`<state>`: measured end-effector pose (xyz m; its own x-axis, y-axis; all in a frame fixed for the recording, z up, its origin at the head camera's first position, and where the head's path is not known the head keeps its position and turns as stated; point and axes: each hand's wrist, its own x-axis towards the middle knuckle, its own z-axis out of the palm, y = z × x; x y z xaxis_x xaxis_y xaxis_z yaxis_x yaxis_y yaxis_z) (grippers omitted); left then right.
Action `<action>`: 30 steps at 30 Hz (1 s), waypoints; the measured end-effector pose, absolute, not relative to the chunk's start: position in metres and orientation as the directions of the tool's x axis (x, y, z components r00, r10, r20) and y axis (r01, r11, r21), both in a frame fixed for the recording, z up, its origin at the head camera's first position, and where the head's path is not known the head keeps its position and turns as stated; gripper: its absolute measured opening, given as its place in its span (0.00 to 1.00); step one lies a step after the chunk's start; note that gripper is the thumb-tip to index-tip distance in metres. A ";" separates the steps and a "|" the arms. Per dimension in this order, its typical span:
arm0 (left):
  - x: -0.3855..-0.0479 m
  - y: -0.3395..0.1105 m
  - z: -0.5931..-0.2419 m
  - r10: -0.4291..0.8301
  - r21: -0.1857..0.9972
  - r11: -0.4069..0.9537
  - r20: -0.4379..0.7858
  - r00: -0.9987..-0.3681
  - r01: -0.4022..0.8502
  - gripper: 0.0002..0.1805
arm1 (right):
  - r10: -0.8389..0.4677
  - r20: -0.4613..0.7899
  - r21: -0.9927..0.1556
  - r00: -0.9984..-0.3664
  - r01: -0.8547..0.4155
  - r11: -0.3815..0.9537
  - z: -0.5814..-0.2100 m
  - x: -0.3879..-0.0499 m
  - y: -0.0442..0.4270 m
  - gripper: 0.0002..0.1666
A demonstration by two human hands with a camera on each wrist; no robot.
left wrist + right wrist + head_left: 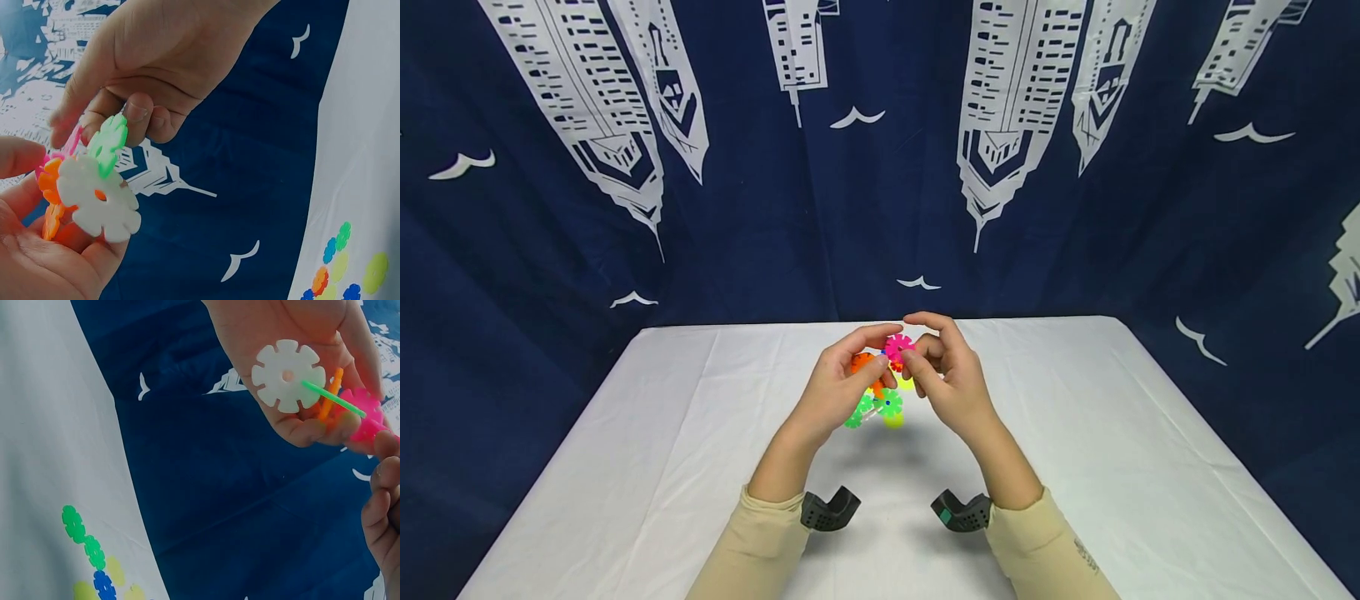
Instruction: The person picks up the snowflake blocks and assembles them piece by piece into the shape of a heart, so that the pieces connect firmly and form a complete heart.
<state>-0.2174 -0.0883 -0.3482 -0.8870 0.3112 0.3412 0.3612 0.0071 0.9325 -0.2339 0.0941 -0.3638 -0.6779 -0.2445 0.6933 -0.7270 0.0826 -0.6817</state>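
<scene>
My left hand (838, 379) holds a small cluster of joined, notched plastic discs, its fingers curled round an orange disc (862, 363). In the left wrist view a white disc (84, 194) faces the camera, with a green disc (110, 142) standing edgewise against it. A pink disc (898, 343) is on the side toward my right hand (957, 383), whose thumb and a curled finger pinch its edge; the right index finger is raised. The right wrist view shows the white disc (275, 394) near the left palm and the pink disc (369, 406) by the right fingertips.
Beyond and below the hands, several loose or joined discs lie on the white-covered table (662, 467), including green ones (889, 403), yellow ones (376, 273) and blue ones (104, 585). A dark blue printed cloth (880, 208) hangs behind the table.
</scene>
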 end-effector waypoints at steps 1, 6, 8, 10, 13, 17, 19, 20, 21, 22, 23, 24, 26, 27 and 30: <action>-0.217 -0.088 -0.348 0.308 0.932 0.007 0.343 -0.888 0.362 0.21 | -0.241 0.693 -0.685 -0.679 -0.725 0.070 -0.364 -0.235 0.095 0.20; -0.218 -0.088 -0.348 0.274 0.938 0.020 0.327 -0.905 0.345 0.19 | -0.215 0.658 -0.722 -0.722 -0.686 0.093 -0.368 -0.241 0.098 0.18; -0.218 -0.088 -0.349 0.259 0.940 0.036 0.320 -0.911 0.341 0.19 | -0.208 0.610 -0.757 -0.764 -0.640 0.130 -0.371 -0.245 0.099 0.18; -0.219 -0.088 -0.350 0.245 0.940 0.054 0.313 -0.917 0.336 0.20 | -0.208 0.552 -0.794 -0.808 -0.585 0.167 -0.375 -0.248 0.100 0.18; -0.220 -0.088 -0.351 0.230 0.939 0.073 0.313 -0.921 0.337 0.21 | -0.210 0.465 -0.834 -0.860 -0.505 0.221 -0.384 -0.255 0.101 0.19; -0.221 -0.088 -0.352 0.209 0.935 0.083 0.321 -0.924 0.344 0.22 | -0.206 0.385 -0.854 -0.900 -0.432 0.291 -0.397 -0.265 0.104 0.18; -0.221 -0.088 -0.352 0.201 0.934 0.085 0.325 -0.924 0.347 0.22 | -0.201 0.349 -0.861 -0.915 -0.398 0.316 -0.403 -0.269 0.106 0.17; -0.220 -0.088 -0.352 0.199 0.933 0.084 0.327 -0.924 0.349 0.22 | -0.201 0.333 -0.865 -0.921 -0.384 0.324 -0.406 -0.271 0.106 0.17; -0.220 -0.088 -0.352 0.197 0.933 0.083 0.329 -0.923 0.351 0.22 | -0.201 0.317 -0.867 -0.927 -0.369 0.335 -0.408 -0.273 0.107 0.17; -0.221 -0.088 -0.352 0.198 0.932 0.081 0.332 -0.922 0.353 0.23 | -0.201 0.301 -0.868 -0.932 -0.355 0.347 -0.411 -0.274 0.108 0.16; -0.221 -0.088 -0.352 0.200 0.931 0.077 0.335 -0.921 0.356 0.23 | -0.201 0.287 -0.868 -0.937 -0.343 0.359 -0.414 -0.276 0.108 0.16; -0.221 -0.088 -0.352 0.201 0.931 0.074 0.336 -0.920 0.356 0.24 | -0.201 0.275 -0.865 -0.940 -0.333 0.375 -0.416 -0.277 0.108 0.16; -0.221 -0.088 -0.352 0.200 0.930 0.068 0.341 -0.919 0.360 0.24 | -0.209 0.257 -0.851 -0.944 -0.323 0.414 -0.422 -0.280 0.108 0.15; -0.221 -0.088 -0.352 0.199 0.930 0.067 0.342 -0.918 0.361 0.24 | -0.212 0.248 -0.838 -0.945 -0.319 0.442 -0.426 -0.282 0.108 0.15; -0.221 -0.087 -0.352 0.197 0.930 0.066 0.344 -0.918 0.363 0.23 | -0.229 0.223 -0.794 -0.947 -0.313 0.520 -0.436 -0.285 0.108 0.14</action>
